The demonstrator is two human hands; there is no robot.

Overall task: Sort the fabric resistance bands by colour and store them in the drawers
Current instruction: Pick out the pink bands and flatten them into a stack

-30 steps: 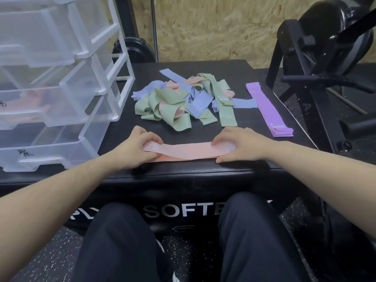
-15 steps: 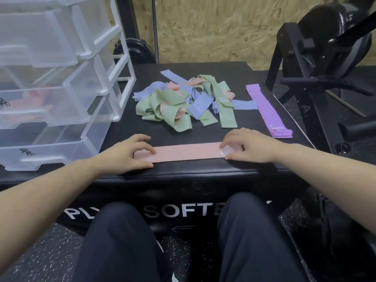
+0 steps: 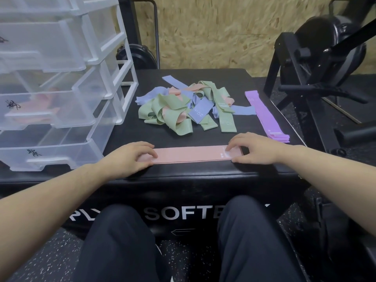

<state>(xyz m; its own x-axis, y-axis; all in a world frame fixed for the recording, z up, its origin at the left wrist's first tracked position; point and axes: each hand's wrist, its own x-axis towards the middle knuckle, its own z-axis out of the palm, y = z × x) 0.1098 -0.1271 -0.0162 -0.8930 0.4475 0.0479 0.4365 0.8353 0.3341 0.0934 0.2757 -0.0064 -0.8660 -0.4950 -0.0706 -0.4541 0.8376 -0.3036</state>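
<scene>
A pink band (image 3: 195,154) lies flat and straight along the near edge of the black soft box (image 3: 183,176). My left hand (image 3: 130,155) presses its left end with the fingertips, and my right hand (image 3: 258,148) presses its right end, over the white label. Behind it sits a tangled pile of green, blue and pink bands (image 3: 183,107). A neat stack of purple bands (image 3: 264,115) lies to the right of the pile. A clear plastic drawer unit (image 3: 114,82) stands at the left with its drawers pulled out; the middle drawer (image 3: 34,107) holds pink bands.
The bottom drawer (image 3: 50,153) carries a handwritten label and juts toward my left hand. A black exercise machine (image 3: 317,64) stands close to the box's right side. A weight plate (image 3: 136,55) leans by the chipboard wall behind.
The pink band, lifted and slightly slack between my hands a second ago, now lies flat on the box. Both hands have slid outward to its ends.
</scene>
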